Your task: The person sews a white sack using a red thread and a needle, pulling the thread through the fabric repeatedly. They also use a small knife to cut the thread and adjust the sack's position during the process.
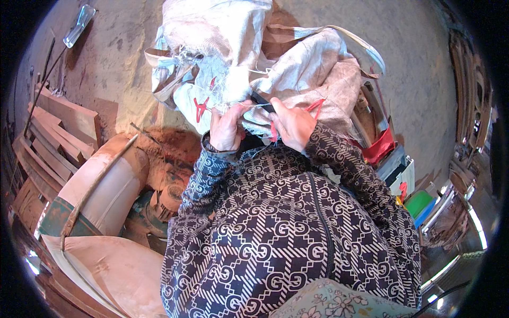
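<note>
A large, dirty white woven sack [214, 24] with frayed edges lies bunched in front of me, its strap looping off to the right. At its near edge my left hand [227, 130] is closed, pinching loose thread by the torn weave. Close beside it, my right hand [294, 124] is closed around a dark, narrow tool [262, 102] whose kind I cannot make out. Thin pale thread runs between the two hands. Red ties [201, 108] hang on the sack left of my hands, and a red strip [316, 107] shows by the right hand.
Wooden boards [69, 116] are stacked at the left, near a dusty motor-like machine [169, 199] and a pale bulging bag [108, 180]. A stick [95, 185] lies across that bag. Right of me are a red cloth [379, 147] and a green container [419, 202].
</note>
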A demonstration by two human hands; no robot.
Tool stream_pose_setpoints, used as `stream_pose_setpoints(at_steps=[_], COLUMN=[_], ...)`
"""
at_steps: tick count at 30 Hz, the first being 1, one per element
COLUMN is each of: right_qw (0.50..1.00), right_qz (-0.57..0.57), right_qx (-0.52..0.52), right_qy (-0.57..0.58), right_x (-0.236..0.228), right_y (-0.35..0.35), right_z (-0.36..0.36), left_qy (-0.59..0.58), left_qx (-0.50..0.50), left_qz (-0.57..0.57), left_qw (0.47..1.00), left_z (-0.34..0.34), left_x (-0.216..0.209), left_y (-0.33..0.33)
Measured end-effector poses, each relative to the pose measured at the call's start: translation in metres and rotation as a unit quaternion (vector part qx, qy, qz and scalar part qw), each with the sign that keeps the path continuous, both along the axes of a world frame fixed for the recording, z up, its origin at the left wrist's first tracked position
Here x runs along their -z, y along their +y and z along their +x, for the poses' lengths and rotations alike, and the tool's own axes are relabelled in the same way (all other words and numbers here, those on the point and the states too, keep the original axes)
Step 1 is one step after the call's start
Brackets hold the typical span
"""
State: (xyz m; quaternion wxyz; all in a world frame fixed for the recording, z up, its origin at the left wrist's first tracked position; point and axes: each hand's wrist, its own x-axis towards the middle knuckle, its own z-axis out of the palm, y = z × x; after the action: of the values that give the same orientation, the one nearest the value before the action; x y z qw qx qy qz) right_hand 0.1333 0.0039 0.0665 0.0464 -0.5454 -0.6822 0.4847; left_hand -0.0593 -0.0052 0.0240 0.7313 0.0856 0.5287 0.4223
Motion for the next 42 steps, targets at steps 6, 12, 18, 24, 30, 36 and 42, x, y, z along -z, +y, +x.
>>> stream_pose_setpoints(at_steps=[6,12,18,24,30,36,42], right_qw=[0.995,0.984,0.985,0.974,0.972,0.957,0.965], right_qz=[-0.070,-0.126,-0.005,-0.023,-0.005,-0.018,0.011], right_qx=[-0.055,0.119,0.150,0.204,0.216,0.262,0.202], right_qy=[-0.053,0.044,0.089,0.099,0.093,0.120,0.166], right_x=[-0.001,-0.006,0.007,0.005,0.006,0.002,-0.043], right_y=[0.004,0.003,-0.012,-0.020,-0.024,-0.022,-0.001], right_z=[-0.004,0.004,0.002,0.004,0.004,0.002,0.013], left_qy=[-0.035,-0.082,-0.210,-0.288,-0.376,-0.217,-0.203], left_qx=[-0.022,-0.027,-0.010,0.019,0.000,0.028,0.051], left_qz=[-0.066,-0.018,-0.051,-0.052,-0.049,-0.018,-0.016], left_qw=[0.997,0.996,0.976,0.956,0.925,0.976,0.978], left_z=[-0.005,-0.008,-0.005,-0.004,0.009,0.005,-0.001], left_x=[0.013,-0.001,0.001,0.010,-0.011,-0.016,-0.020], left_y=[-0.009,-0.005,-0.003,-0.003,0.001,0.009,0.010])
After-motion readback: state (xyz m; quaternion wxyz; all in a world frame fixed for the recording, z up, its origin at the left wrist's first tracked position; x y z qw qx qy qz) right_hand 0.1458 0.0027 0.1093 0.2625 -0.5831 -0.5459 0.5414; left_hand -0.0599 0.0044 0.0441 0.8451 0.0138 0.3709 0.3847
